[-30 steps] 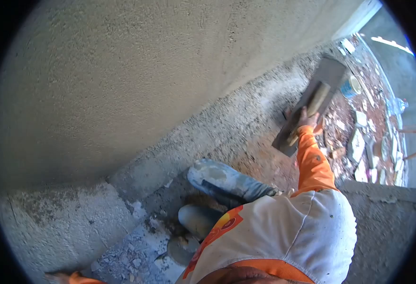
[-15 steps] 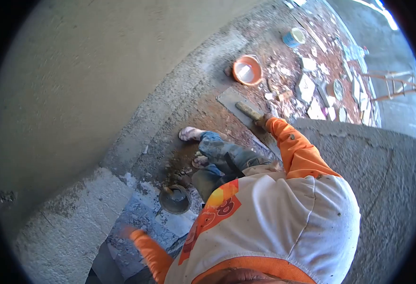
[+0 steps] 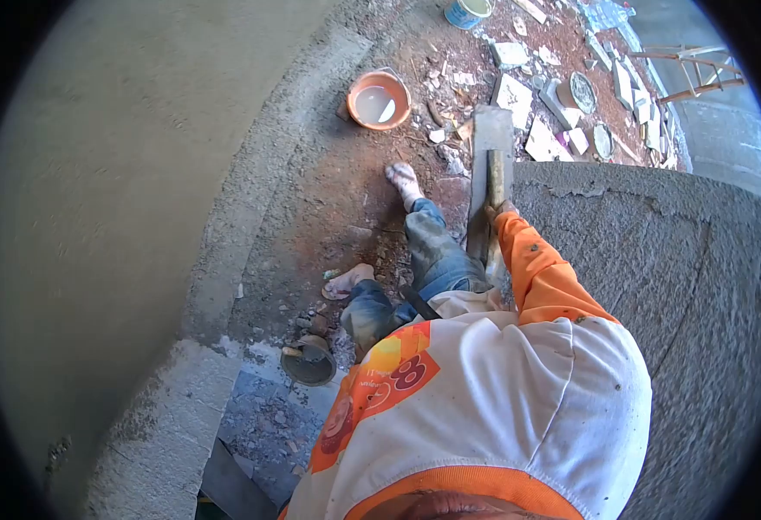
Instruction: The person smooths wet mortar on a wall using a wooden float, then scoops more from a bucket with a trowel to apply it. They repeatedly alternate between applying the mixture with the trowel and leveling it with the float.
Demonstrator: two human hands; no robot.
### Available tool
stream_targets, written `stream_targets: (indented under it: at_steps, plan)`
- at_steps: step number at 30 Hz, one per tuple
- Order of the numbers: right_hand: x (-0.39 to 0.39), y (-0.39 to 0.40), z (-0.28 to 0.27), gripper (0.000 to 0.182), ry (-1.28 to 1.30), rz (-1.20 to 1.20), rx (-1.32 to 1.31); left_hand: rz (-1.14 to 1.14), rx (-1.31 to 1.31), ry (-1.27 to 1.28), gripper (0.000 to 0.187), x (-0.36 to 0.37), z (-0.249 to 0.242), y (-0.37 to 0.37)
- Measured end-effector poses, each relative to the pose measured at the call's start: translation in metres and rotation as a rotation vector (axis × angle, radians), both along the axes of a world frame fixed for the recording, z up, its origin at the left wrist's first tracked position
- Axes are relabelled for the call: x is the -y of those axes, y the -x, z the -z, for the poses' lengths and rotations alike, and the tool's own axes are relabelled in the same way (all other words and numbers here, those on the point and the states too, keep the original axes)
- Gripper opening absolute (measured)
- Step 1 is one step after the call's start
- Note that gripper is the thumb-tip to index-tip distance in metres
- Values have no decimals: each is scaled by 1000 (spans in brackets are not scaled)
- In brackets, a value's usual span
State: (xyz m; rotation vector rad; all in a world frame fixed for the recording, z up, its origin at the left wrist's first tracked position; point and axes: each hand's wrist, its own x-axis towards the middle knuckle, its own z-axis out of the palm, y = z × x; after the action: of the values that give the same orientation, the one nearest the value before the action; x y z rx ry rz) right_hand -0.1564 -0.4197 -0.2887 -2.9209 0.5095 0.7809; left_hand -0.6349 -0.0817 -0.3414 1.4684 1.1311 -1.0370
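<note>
My right hand [image 3: 504, 209] is closed around the wooden handle of a long flat plastering float [image 3: 491, 130], beside the edge of the rough grey wall [image 3: 623, 251]. The float's broad face points up, its far end toward the rubble. My left hand is out of view, with only my body showing on that side. Near my left leg sits a dark bucket [image 3: 311, 364] with a wooden-handled tool [image 3: 292, 352] at its rim.
An orange bucket [image 3: 379, 100] of greyish liquid stands ahead of my feet. Beyond lie broken slabs [image 3: 512, 97], a blue and white pail [image 3: 467, 12], round containers [image 3: 578, 92] and a wooden trestle [image 3: 692, 74]. A smooth plastered wall [image 3: 129, 173] rises at left.
The float has swung from slanting to nearly straight ahead in the view. My left hand has left the view. My feet are farther apart, and the scene has shifted as my head turned.
</note>
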Motion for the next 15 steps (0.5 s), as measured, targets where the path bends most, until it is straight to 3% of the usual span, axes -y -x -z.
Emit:
stream_targets:
  at_steps: [3, 7, 11, 13, 15]
  plan:
    - [25, -41, 16, 53, -22, 174, -65, 14, -54, -29, 59, 19, 16, -51]
    - [62, -117, 53, 66, 40, 464, 135, 62, -171, -62, 62, 42, 28, -119]
    - [72, -193, 66, 65, -76, 1086, 430, 140, -302, -83, 65, 62, 31, -182]
    - [97, -220, 118, 65, -361, 1508, 717, 164, -346, -98, 67, 69, 34, -214]
    - [126, -239, 162, 71, -357, 1599, 673, 200, -396, -108, 68, 74, 32, -247]
